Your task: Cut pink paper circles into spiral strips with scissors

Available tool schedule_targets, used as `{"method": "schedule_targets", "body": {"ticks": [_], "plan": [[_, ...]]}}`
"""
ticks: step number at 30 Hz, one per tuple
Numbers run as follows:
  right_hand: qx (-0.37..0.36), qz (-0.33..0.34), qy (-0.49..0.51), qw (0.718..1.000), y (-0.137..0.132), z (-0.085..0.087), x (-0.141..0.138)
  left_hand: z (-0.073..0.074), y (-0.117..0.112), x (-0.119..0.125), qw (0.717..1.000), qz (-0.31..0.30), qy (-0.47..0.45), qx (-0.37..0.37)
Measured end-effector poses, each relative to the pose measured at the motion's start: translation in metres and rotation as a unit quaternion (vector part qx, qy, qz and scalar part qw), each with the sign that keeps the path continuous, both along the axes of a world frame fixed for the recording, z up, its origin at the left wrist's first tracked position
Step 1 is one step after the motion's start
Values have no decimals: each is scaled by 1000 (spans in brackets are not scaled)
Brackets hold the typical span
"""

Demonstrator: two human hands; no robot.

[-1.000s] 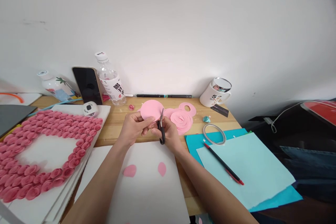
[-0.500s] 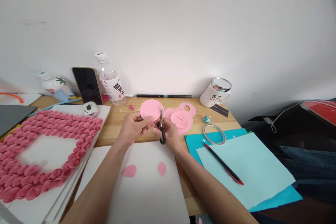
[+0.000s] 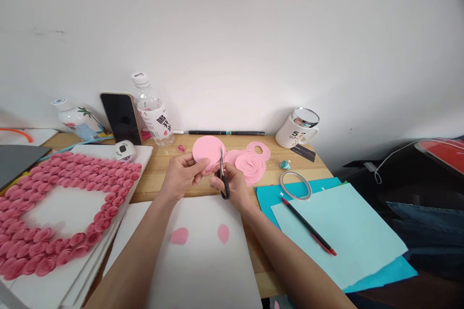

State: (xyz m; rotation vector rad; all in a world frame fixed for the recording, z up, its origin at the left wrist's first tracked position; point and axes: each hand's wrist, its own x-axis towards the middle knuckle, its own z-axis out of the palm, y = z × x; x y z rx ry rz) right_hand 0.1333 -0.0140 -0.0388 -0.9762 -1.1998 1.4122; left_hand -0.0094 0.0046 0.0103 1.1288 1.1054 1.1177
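Note:
A round pink paper disc (image 3: 207,148) is pinched between the thumb and fingers of my left hand (image 3: 183,176). My right hand (image 3: 234,183) grips a pair of scissors (image 3: 224,179) with black handles, its blades pointing up at the disc's right edge. Behind my right hand lie pink paper spirals (image 3: 250,166) and a pink paper ring (image 3: 258,151), flat on the wooden table. Two pink paper scraps (image 3: 179,236) rest on the white board (image 3: 203,270) under my forearms.
On the left is a board covered with pink paper roses (image 3: 76,239). A bottle (image 3: 154,111), phone (image 3: 119,118) and mug (image 3: 297,128) stand along the wall. Tape (image 3: 310,190) and a black-and-red pen (image 3: 308,226) lie on blue paper sheets (image 3: 344,231) at right.
The pink disc has shifted slightly left and tilted in my left hand. The scissors have moved a little at its right edge. Everything else is the same.

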Motion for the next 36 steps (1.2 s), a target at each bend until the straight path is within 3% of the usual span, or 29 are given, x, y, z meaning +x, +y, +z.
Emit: {"method": "schedule_targets", "body": {"ticks": [12, 19, 26, 36], "plan": [[-4, 4, -4, 1000, -1, -1, -2, 1, -1, 5, 999, 16, -51, -4], [1, 45, 0, 999, -2, -1, -4, -6, -2, 9, 999, 38, 21, -16], [48, 17, 9, 999, 0, 2, -2, -2, -3, 7, 998, 10, 55, -16], [51, 10, -4, 999, 0, 7, -2, -5, -2, 6, 999, -4, 50, 1]]}}
